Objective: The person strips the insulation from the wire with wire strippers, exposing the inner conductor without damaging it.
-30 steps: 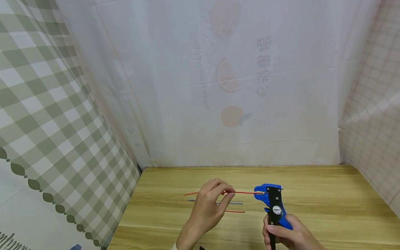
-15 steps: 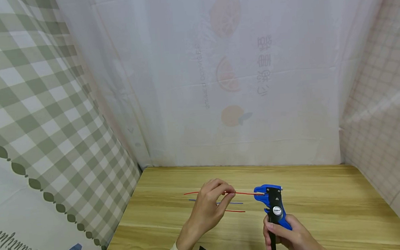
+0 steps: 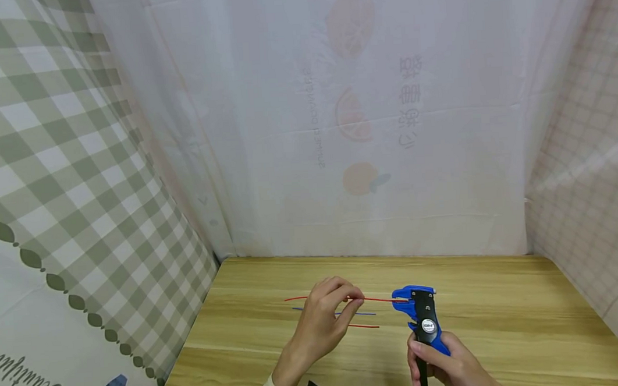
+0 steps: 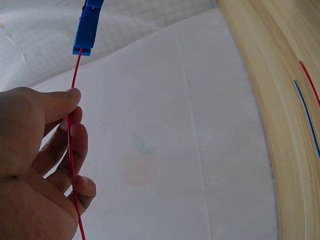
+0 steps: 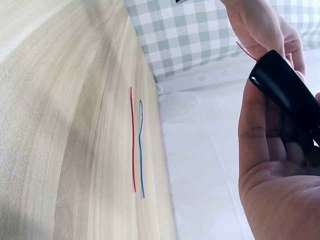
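Note:
My left hand (image 3: 323, 317) pinches a red wire (image 3: 380, 299) between thumb and fingertips. In the left wrist view the red wire (image 4: 76, 70) runs across the palm side of the fingers up to the blue nose (image 4: 86, 35) of a wire stripper. The wire's end sits in the mouth of this blue and black wire stripper (image 3: 425, 312). My right hand (image 3: 451, 363) grips the stripper by its handles, holding it upright. From the right wrist, the black handle (image 5: 285, 85) shows against the curled fingers.
On the wooden table (image 3: 504, 311) lie a blue wire (image 5: 141, 150) and another red wire (image 5: 133, 145), side by side, partly behind the left hand in the head view. A white curtain (image 3: 289, 217) hangs behind the table; a green checked cloth (image 3: 93, 169) hangs at left.
The stripper and the wire's end have shifted very slightly downward in the head view. Both hands keep the same hold.

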### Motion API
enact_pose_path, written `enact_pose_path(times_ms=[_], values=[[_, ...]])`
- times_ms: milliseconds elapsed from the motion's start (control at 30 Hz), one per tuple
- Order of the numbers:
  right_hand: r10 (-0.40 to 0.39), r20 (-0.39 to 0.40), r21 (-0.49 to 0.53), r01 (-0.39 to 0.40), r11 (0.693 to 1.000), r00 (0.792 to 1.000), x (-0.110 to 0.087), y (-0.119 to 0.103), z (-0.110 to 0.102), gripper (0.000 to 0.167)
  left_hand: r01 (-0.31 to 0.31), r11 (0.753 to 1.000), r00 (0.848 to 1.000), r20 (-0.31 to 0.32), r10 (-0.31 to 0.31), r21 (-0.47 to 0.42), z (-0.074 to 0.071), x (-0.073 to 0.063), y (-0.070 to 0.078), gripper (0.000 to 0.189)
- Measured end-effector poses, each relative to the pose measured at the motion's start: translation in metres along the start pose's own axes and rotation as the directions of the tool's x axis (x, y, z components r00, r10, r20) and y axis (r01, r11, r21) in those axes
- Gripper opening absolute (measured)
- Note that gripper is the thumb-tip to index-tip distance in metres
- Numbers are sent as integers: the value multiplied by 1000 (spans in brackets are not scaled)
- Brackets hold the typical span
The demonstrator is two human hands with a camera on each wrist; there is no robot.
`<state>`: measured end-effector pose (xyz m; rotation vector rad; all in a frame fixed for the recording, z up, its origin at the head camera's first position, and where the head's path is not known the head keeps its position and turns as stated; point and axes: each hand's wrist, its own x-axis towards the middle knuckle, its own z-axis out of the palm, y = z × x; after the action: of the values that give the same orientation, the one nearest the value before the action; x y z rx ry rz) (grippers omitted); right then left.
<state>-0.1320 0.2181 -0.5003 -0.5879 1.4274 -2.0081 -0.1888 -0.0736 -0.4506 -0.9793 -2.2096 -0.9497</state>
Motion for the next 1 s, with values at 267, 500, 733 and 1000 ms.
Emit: enact_pose_path(times_ms=[267,500,733,1000], values=[[-19,-33,-25,18,1000,999,0,2,1,44,-2,1000,1000,2,2,-5,1,0,0,11],[-18,-36,-21,17,1000,999,0,4,1,47,2,1000,1000,2,-2,-2,1,1,1,10],[-83,-14,-7,83,997,996,1,8,1,43,3,1000,1000,3,-3,-3,2,1,1,9],[-108,-15,20,109,994,994,3,10,3,37,6,1000,1000,5,-6,-8,3,0,1,6]])
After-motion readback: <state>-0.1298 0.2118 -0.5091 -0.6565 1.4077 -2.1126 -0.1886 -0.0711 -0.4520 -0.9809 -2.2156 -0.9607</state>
